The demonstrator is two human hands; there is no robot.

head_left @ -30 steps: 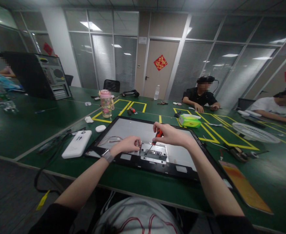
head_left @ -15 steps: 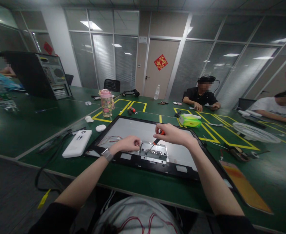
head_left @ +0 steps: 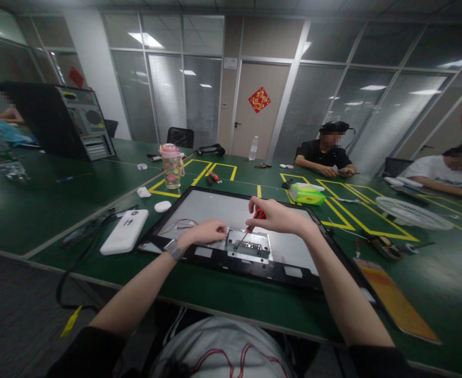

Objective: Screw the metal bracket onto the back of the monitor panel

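Observation:
A flat screen panel point(head_left: 199, 202) with a black frame lies on the table in front of me, its pale back facing up. On its near half sits a silver metal bracket point(head_left: 261, 254). My right hand point(head_left: 274, 214) is closed round the red and black handle of a screwdriver point(head_left: 260, 214). The tilted shaft runs down to the left, and its tip meets the bracket's left part. My left hand point(head_left: 208, 231) rests at the bracket's left edge with curled fingers; whatever they may hold is too small to make out. Thin wires point(head_left: 179, 224) lie left of that hand.
A white power bank point(head_left: 124, 232) and a pink-lidded bottle point(head_left: 171, 167) stand left of the panel. Beyond it is a green tissue pack point(head_left: 306, 194). An orange-gold slab point(head_left: 398, 302) lies to the right. A computer case point(head_left: 58, 121) stands far left. Two people sit across at right.
My right hand has turned slightly round the screwdriver handle and shifted a little left. The tip stays on the bracket. My left hand stays put. Across the table, a person's hands have come closer together.

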